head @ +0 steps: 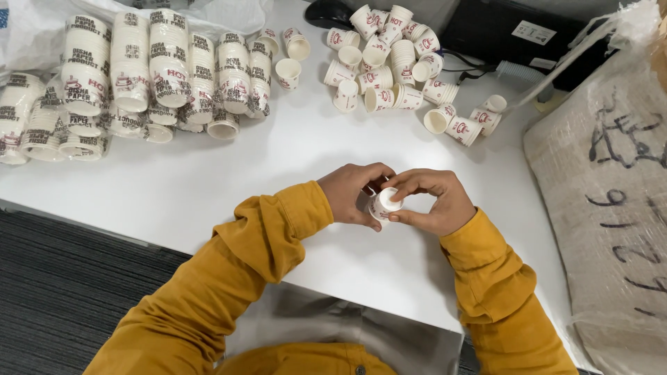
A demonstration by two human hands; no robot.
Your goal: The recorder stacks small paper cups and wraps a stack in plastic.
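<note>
Above the white table (208, 180), both hands hold a red-printed paper cup (383, 204).

Held cup: small white paper cup with red print (384, 203), matt and smooth, pinched between the left hand (353, 194) and right hand (436, 200).
Loose cups: heap of small white paper cups (397, 64) far right, same matt paper.
Wrapped stacks: sleeves of stacked paper cups in clear plastic film (139, 80) far left, glossy and crinkled.
Table: white tabletop (208, 180), smooth, faintly satin.
Sleeves: mustard-yellow cloth sleeves (229, 278), soft, matt, creased.
Sack: grey-beige woven sack (611, 201) right, coarse, rough.
Floor: dark ribbed carpet (62, 285) near left, rough.
</note>
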